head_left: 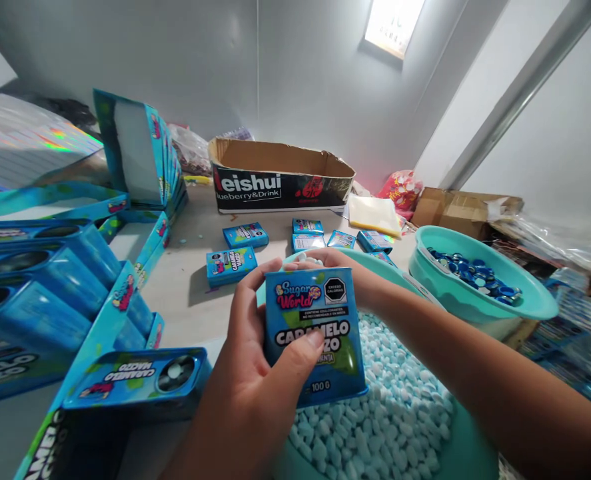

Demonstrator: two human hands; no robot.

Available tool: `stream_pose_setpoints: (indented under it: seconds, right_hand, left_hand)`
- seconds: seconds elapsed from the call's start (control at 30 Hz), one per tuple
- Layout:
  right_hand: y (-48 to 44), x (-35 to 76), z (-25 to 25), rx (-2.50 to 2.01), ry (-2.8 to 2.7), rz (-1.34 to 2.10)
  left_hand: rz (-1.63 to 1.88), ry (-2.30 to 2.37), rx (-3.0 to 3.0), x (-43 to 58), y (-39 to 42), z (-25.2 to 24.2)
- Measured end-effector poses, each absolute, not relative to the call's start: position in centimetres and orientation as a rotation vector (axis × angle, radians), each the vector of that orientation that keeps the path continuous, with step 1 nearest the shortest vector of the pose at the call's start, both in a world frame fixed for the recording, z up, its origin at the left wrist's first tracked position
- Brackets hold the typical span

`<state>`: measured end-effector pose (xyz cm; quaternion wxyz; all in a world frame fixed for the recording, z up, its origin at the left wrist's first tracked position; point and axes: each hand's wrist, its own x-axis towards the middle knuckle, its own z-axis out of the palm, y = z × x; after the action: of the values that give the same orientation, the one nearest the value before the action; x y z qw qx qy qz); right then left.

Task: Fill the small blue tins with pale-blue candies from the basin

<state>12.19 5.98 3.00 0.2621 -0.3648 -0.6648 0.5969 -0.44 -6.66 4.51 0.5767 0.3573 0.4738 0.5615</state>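
Note:
My left hand (255, 380) grips a blue printed candy tin (300, 300) upright, its thumb across the front label and its fingers round the side. Behind the tin's top edge is my right hand (328, 257), partly hidden, with its fingers curled around a few pale blue candies (302, 259). Whether any candies are inside the tin cannot be seen. Below both hands, a turquoise tub (475, 440) holds a mass of pale candies (405, 387).
Several blue tins (232, 265) lie on the table (195, 307) beyond my hands. At left stand display trays (120, 293) with tins having round openings. A turquoise basin (480, 313) of blue caps is at right. An open cardboard box (285, 190) sits by the back wall.

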Motion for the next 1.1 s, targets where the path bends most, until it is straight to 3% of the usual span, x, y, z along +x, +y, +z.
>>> stream_pose_setpoints:
  seconds: [1.1]
  right_hand:
    - [6.61,12.77,3.65,-0.98,-1.35,1.749]
  left_hand:
    - [1.303,1.12,0.884,-0.32,-6.83,4.34]
